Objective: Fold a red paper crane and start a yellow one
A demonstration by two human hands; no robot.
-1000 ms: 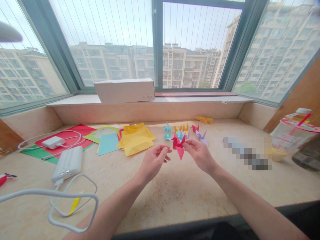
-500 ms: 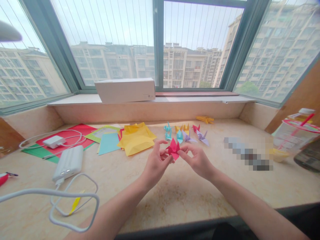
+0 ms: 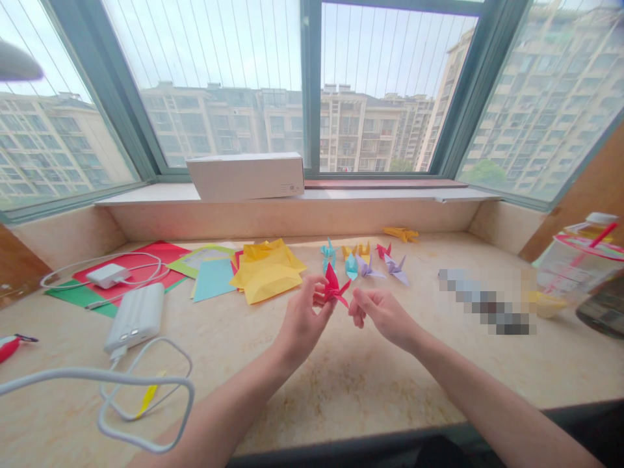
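Note:
A red origami crane [image 3: 335,287] is pinched between the thumb and fingers of my left hand [image 3: 306,312], held above the counter with its pointed ends sticking out. Just to its right, my right hand [image 3: 383,315] has its fingers curled in and thumb pressed against them. Nothing shows in that grip, though one tip of the crane comes very close to it. Behind my hands sit several small folded cranes: blue ones [image 3: 351,267], purple ones [image 3: 397,269], yellow ones [image 3: 363,249] and a red one [image 3: 383,251].
Yellow paper sheets [image 3: 266,276] and a light blue sheet [image 3: 213,281] lie left of centre. Farther left are a white power bank [image 3: 136,316], a looping white cable [image 3: 188,403] and a charger [image 3: 108,275]. A plastic cup [image 3: 575,270] stands at right; a white box [image 3: 246,179] rests on the sill.
My right hand has let go of the red crane and drawn slightly right and down, its fingers curling in. The crane has turned in my left hand.

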